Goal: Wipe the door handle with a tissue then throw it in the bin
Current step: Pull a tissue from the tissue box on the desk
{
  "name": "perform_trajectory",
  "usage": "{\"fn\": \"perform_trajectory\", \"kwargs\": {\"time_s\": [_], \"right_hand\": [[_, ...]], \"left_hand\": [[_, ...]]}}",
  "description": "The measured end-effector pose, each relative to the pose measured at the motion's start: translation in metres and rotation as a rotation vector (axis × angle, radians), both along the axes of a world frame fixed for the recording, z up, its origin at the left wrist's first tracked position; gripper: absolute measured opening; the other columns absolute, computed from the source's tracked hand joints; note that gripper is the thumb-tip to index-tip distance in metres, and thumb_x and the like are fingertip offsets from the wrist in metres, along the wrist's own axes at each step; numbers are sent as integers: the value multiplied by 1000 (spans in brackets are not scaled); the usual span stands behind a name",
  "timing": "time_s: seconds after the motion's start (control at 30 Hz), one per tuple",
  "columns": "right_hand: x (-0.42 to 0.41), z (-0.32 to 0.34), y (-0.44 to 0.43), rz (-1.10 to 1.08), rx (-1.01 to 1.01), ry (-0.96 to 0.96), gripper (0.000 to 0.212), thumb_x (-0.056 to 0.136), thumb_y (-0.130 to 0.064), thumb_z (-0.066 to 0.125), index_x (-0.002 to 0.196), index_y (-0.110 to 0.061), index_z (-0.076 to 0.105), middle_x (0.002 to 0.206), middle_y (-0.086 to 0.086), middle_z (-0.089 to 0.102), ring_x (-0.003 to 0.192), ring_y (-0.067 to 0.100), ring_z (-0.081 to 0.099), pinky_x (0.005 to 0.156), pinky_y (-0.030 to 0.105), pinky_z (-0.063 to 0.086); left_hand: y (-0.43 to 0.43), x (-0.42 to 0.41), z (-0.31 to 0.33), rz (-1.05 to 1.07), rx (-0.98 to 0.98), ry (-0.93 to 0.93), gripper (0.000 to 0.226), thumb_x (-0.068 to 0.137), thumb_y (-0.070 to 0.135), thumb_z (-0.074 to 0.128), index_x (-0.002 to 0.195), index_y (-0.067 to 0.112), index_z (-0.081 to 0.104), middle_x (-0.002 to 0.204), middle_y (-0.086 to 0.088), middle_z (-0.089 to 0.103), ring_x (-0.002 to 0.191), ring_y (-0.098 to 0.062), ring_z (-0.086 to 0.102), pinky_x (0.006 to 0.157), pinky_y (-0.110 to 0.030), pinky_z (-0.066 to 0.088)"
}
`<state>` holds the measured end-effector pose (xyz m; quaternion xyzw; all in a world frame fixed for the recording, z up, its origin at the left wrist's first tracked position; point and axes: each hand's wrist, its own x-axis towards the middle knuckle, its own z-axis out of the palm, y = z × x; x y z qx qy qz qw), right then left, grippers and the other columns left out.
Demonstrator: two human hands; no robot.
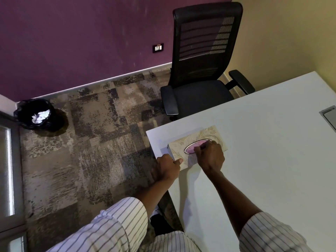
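Observation:
A beige patterned tissue box [209, 135] with an oval opening lies near the corner of the white desk [272, 160]. My left hand [168, 167] presses on the box's near left corner, thumb on top. My right hand [209, 155] sits over the oval opening with fingers curled into it; whether they pinch a tissue I cannot tell. A black-lined bin [34, 113] with crumpled white paper inside stands on the carpet at the far left by the wall. The door handle is not in view.
A black mesh office chair [200, 70] stands behind the desk corner. Patterned carpet [91, 142] spreads between desk and bin. A glass door frame [11, 170] runs down the left edge. A grey cable hatch [330, 117] sits in the desk at right.

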<state>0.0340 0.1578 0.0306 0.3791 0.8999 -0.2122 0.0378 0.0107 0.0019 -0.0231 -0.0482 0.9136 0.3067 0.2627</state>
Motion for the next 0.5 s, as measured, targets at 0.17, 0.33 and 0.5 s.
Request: {"fn": "perform_trajectory", "kwargs": {"time_s": [0.17, 0.33, 0.5], "right_hand": [[9, 4, 5, -79, -107, 124, 17, 90, -28, 71, 88, -13, 78, 101, 12, 76, 96, 36, 70, 74, 34, 44], [7, 31, 5, -155, -578, 397, 20, 94, -18, 68, 76, -12, 73, 78, -2, 74, 77, 17, 68, 73, 31, 51], [-9, 50, -4, -178, -1095, 522, 29, 98, 4, 59, 74, -6, 73, 74, 8, 69, 80, 34, 65, 83, 43, 55]], "left_hand": [[2, -2, -4, -2, -12, -32, 57, 85, 62, 78, 87, 7, 68, 92, -19, 77, 84, -37, 75, 72, -41, 59], [-1, -3, 12, -6, 8, -82, 56, 90, 58, 77, 96, 3, 68, 103, -21, 76, 99, -37, 74, 67, -35, 44], [-12, -14, 20, -9, 58, -173, 53, 93, 51, 77, 77, 1, 65, 103, -28, 76, 98, -40, 75, 66, -36, 45]]}}
